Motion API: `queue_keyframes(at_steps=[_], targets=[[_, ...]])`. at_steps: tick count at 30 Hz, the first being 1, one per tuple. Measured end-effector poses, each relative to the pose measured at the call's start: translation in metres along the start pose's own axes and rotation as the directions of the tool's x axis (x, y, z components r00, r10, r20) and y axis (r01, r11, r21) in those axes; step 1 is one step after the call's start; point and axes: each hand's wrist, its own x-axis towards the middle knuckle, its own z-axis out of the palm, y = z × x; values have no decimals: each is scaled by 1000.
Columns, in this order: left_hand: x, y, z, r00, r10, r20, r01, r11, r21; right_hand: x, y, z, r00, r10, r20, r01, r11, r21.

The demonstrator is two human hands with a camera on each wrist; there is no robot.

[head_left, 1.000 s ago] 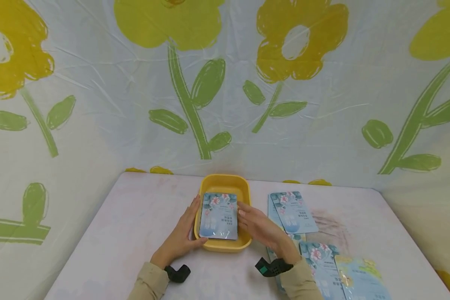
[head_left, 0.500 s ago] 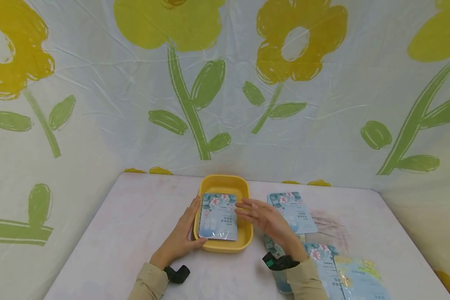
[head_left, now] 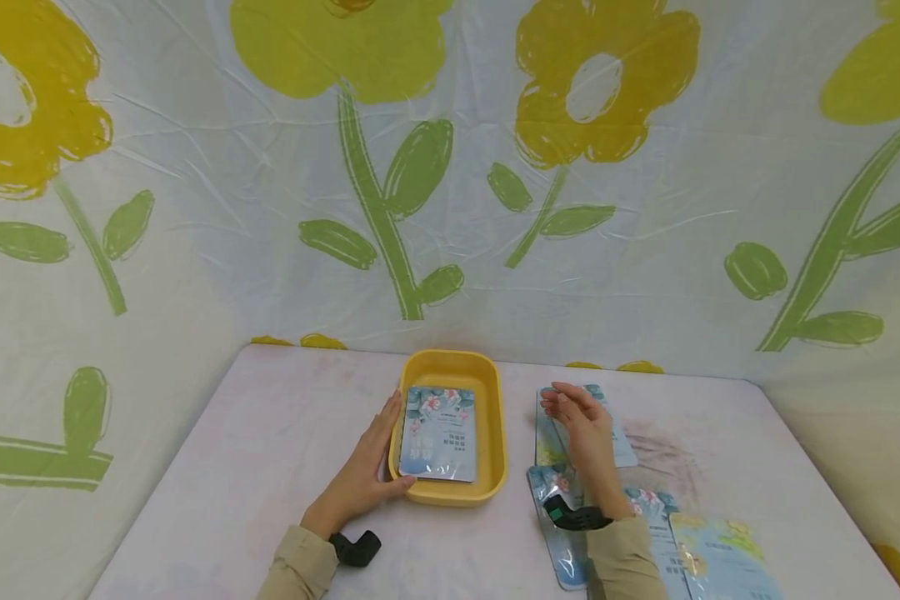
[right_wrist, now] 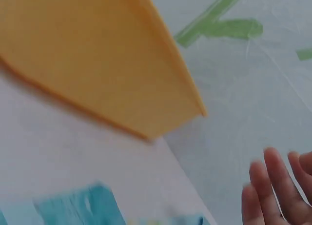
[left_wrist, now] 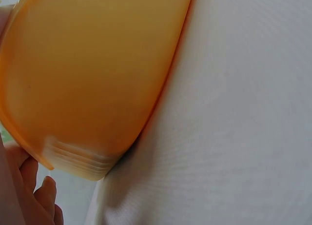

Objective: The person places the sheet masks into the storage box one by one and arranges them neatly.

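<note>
Holding a blue packet [head_left: 438, 433], the yellow tray [head_left: 489, 425] touches spread left fingers [head_left: 382, 425]; right fingers [head_left: 576, 395] relaxed.

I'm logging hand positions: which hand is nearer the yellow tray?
Left: the left hand touches the yellow tray along its left side; the right hand is apart, to its right, over packets.

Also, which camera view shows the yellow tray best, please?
The head view: it shows nearly the whole yellow tray, including its inside with a floral packet. Both wrist views show only outer walls, cut off by the frame.
</note>
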Motion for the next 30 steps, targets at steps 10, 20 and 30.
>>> queue_keyframes(at_steps=[10,20,30], targets=[[0,-3,2,1000,-13,2,13,1000,12,3,2,-35,964,-120,-239,22,926,-376],[-1,0,1,1000,-20,3,20,1000,-4,4,11,-53,966,8,-258,-185,721,-668],[-2,2,2,1000,-31,-1,31,999,-23,2,14,-56,969,99,-228,-247,477,-844]])
